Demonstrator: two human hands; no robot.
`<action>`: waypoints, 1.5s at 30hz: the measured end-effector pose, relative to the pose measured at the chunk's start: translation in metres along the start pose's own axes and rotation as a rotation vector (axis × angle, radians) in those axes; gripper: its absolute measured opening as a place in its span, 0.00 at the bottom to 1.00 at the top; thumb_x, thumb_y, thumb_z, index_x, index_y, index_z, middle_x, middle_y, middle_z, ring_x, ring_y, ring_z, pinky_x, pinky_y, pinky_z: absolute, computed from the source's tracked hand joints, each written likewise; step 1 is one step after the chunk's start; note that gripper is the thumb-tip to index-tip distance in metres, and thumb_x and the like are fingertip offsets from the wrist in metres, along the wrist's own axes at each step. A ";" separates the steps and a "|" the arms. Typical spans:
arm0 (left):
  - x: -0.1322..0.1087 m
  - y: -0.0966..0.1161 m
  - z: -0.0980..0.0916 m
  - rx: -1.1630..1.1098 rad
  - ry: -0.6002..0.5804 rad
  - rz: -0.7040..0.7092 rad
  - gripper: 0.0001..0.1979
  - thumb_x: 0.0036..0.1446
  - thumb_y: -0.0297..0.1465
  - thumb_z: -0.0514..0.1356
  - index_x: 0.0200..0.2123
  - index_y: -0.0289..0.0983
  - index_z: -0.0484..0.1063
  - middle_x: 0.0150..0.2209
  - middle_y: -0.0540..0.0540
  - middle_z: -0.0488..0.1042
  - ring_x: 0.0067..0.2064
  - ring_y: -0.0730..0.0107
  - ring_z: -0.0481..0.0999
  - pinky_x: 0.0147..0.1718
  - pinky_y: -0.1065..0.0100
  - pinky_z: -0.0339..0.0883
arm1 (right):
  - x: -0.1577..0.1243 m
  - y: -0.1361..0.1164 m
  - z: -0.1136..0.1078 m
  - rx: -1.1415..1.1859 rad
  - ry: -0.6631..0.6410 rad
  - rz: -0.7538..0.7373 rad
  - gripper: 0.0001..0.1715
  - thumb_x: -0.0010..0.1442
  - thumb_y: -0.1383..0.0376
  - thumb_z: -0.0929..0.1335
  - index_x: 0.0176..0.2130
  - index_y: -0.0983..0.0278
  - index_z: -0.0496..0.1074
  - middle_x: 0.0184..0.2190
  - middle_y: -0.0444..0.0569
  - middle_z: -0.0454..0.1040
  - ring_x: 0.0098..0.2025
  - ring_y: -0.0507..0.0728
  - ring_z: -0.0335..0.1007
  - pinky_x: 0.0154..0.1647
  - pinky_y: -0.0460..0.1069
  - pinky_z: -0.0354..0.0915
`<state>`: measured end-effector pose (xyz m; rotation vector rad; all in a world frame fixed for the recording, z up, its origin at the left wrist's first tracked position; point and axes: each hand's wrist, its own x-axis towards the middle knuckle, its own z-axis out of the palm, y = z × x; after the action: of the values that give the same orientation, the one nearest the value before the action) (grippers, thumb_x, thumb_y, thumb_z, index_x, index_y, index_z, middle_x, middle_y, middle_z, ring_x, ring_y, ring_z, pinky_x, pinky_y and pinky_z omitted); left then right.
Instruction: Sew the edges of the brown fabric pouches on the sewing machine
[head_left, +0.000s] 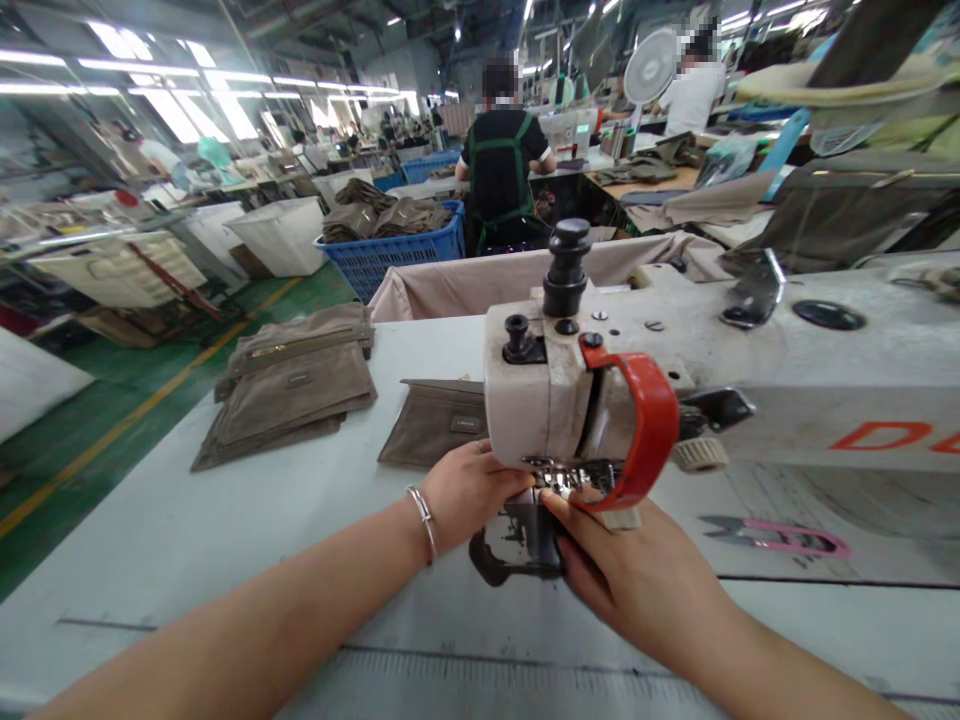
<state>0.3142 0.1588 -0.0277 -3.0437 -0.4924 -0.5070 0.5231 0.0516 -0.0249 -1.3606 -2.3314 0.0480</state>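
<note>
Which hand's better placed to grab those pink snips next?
Your right hand, likely: the pink snips lie on its outer side, while your left hand is farther away.

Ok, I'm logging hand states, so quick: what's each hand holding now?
Left hand: fingertips at the needle end of the sewing machine; grip unclear.
Right hand: fingertips there too; grip unclear.

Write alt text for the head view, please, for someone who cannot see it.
A person's left hand and right hand are close together at the needle area of a white sewing machine. A brown fabric piece lies beyond the left hand, stacked brown pieces farther left, and pink snips at right.
</note>
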 end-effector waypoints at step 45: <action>-0.054 0.071 -0.058 0.008 0.023 -0.952 0.23 0.51 0.41 0.65 0.47 0.36 0.65 0.47 0.40 0.66 0.51 0.46 0.65 0.51 0.41 0.59 | -0.007 -0.006 -0.007 0.121 -0.141 -0.061 0.17 0.54 0.74 0.63 0.42 0.61 0.71 0.49 0.52 0.68 0.50 0.64 0.63 0.49 0.63 0.61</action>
<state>0.2697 0.0711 0.0130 -2.5886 -1.9196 -0.5179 0.5243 0.0413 -0.0195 -1.2626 -2.4407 0.2705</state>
